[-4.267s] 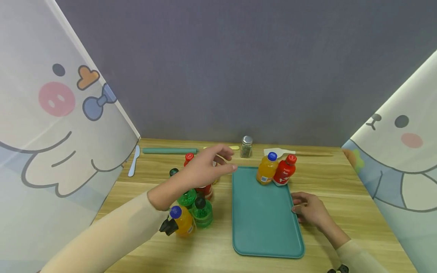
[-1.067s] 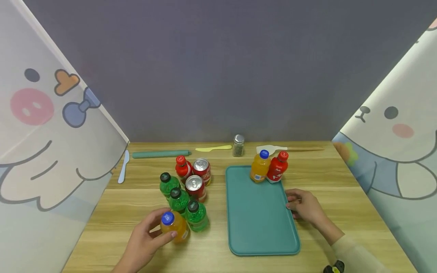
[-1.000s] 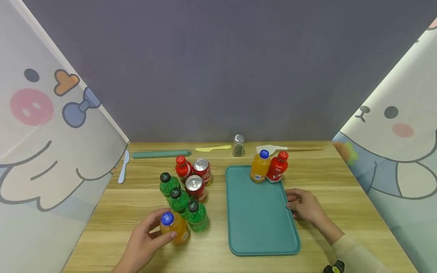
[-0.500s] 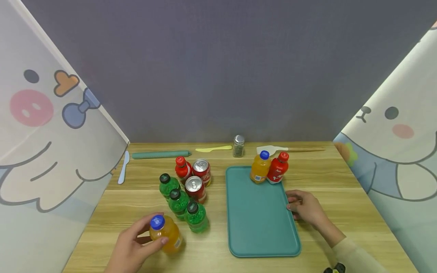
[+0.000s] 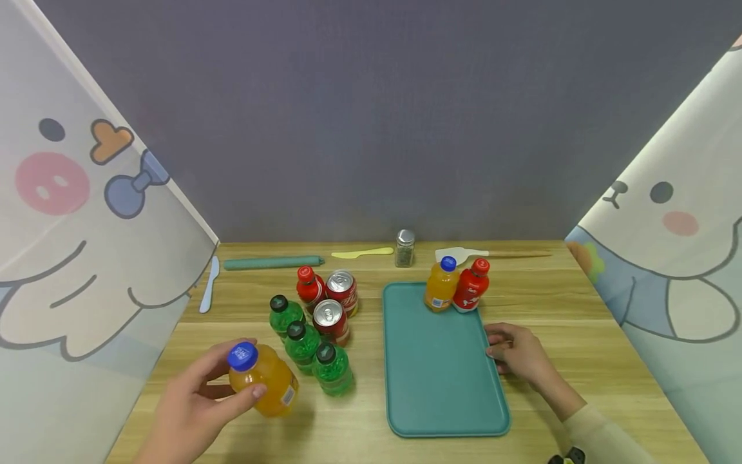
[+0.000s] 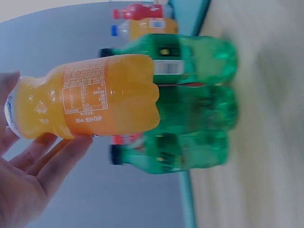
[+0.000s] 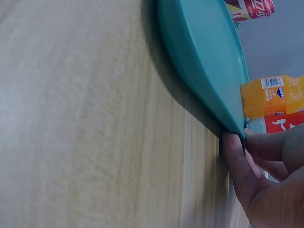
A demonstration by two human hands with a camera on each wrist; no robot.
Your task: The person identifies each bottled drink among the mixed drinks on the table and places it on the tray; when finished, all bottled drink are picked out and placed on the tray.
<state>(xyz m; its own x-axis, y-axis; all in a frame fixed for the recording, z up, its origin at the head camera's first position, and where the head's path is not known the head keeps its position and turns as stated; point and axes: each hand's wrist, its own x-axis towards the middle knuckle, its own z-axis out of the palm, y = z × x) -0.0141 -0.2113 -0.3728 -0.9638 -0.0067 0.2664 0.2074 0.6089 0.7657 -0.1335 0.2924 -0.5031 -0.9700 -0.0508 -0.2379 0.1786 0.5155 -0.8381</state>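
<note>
An orange soda bottle [image 5: 266, 380] with a blue cap is gripped near its neck by my left hand [image 5: 194, 399]. It tilts, raised above the table, and in the left wrist view its base overlaps the green bottles behind. My right hand [image 5: 520, 353] pinches the right rim of the teal tray [image 5: 446, 380]; the right wrist view has thumb and finger [image 7: 234, 147] at that rim. At the tray's far end stand another orange soda bottle [image 5: 442, 287] and a red bottle [image 5: 471, 288], side by side.
Several drinks cluster left of the tray: green bottles [image 5: 332, 374], red cans [image 5: 332, 325] and a red bottle [image 5: 310, 290]. Along the back lie a green rod [image 5: 272, 263], a yellow knife [image 5: 362, 252], a shaker [image 5: 405, 249] and a white spatula [image 5: 462, 254]. A pale blue knife [image 5: 210, 287] lies far left.
My left hand has come back from near the tray, taken hold of the orange soda bottle beside the green ones, and lifted it up and leftward. My right hand has stayed at the tray rim.
</note>
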